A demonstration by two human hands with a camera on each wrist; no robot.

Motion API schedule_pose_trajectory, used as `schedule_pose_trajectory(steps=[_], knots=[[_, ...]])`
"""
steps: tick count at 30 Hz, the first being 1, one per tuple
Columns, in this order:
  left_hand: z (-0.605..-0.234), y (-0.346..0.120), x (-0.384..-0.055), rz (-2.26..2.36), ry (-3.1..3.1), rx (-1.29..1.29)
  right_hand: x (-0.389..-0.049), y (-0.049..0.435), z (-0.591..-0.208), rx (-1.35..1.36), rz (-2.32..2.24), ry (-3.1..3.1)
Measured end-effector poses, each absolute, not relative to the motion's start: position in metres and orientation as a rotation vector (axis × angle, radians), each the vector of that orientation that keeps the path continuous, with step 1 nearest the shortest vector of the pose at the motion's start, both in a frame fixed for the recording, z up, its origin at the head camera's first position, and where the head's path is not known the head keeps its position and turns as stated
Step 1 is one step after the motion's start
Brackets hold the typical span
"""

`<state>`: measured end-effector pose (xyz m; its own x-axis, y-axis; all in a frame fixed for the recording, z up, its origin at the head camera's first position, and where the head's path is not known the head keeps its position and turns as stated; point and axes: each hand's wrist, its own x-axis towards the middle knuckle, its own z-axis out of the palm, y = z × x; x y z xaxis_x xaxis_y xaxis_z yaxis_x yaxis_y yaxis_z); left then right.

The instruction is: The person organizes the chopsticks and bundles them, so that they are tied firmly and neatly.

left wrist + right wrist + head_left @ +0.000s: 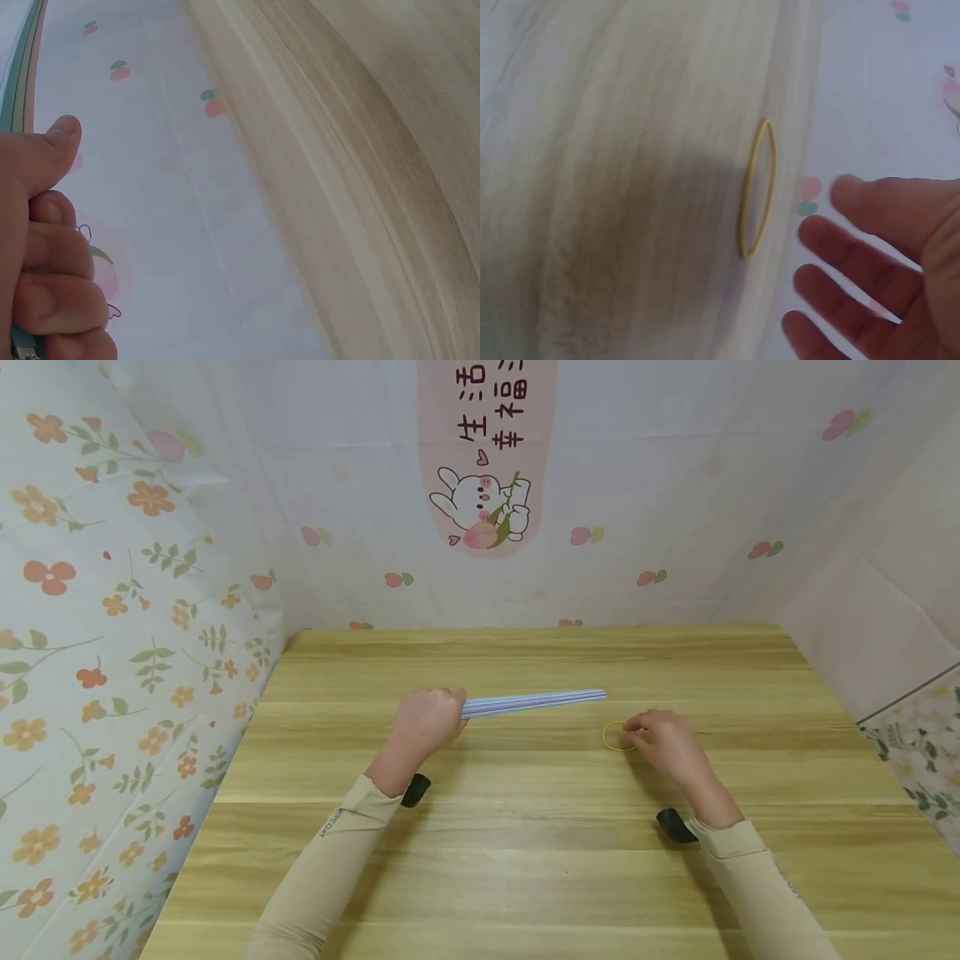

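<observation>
My left hand (430,720) grips a bundle of chopsticks (532,700), striped in pale blue, white and purple, which points to the right above the table. The left wrist view shows curled fingers (64,251) around the bundle, with teal, green and pink sticks (24,71) rising past the thumb. A thin yellow rubber band (745,214) forms a loop on the wood. Just right of it hovers my right hand (671,747), its fingers spread and loosely bent. In the right wrist view the fingertips are apart from the band, and nothing lies between them.
The wooden table (480,877) spreads beneath both hands. Behind it hangs a white curtain (337,485) with printed fruit and a rabbit, and a flowered cloth (135,693) runs along the left side.
</observation>
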<state>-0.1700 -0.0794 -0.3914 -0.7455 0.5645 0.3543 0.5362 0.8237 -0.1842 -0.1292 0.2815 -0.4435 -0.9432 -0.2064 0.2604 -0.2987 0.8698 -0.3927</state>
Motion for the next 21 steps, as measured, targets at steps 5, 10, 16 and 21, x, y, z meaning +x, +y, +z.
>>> schedule_pose_trajectory(steps=[5, 10, 16, 21], knots=[[-0.392, -0.081, -0.170, 0.099, -2.609, -0.814, -0.129, 0.284, -0.451, 0.432, 0.525, -2.926], [-0.393, -0.081, -0.171, 0.091, -2.600, -0.816, -0.128, 0.284, -0.455, 0.457, 0.452, -2.933], [-0.394, -0.081, -0.173, 0.080, -2.604, -0.820, -0.128, 0.277, -0.457, 0.497, 0.360, -2.884], [-0.395, -0.081, -0.173, 0.100, -2.578, -0.832, -0.130, 0.273, -0.459, 0.530, 0.289, -2.851]])
